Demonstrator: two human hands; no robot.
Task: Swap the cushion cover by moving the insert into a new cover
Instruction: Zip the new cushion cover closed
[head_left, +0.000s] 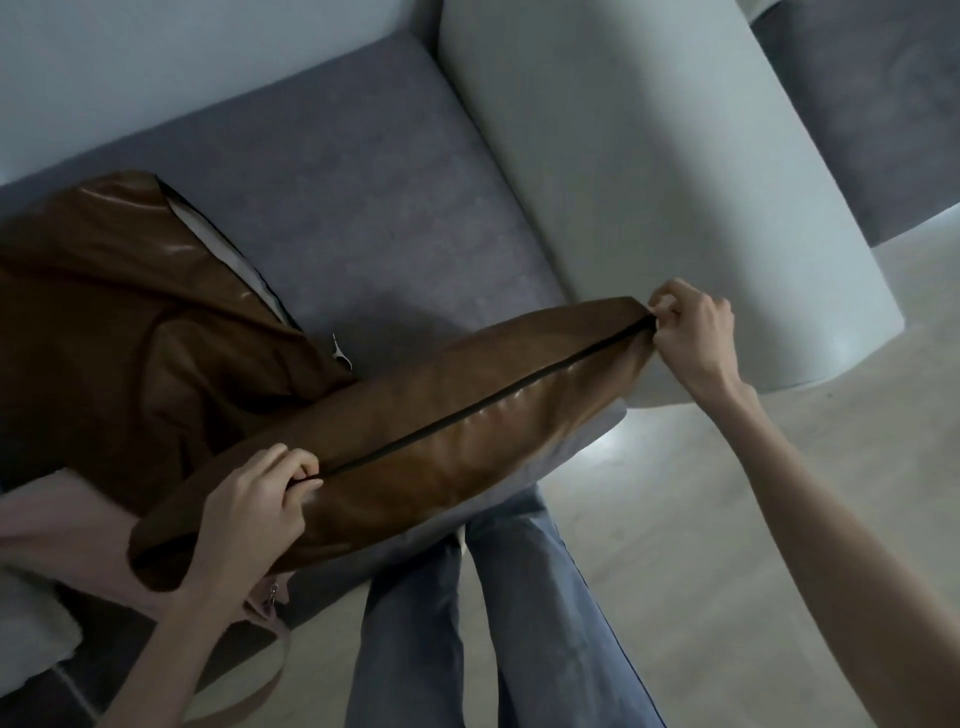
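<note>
Two brown cushions on grey sofa seat (363, 171). Nearer brown cushion (415, 441) lies across seat's front edge at 6 o'clock, dark zipper line (483, 400) facing up at us. Our left hand (254, 509) pinches zipper end at 8 o'clock, our right hand (691, 332) pinches cover corner at 2 o'clock. Second brown cover (104, 291) at 9 o'clock gapes, white insert (249, 275) peeking out. Pink fabric (67, 519) beside left wrist, jeans (467, 623) below.

Dim bluish light, glare on floor (602, 447), soft blur, wide-angle edge distortion
</note>
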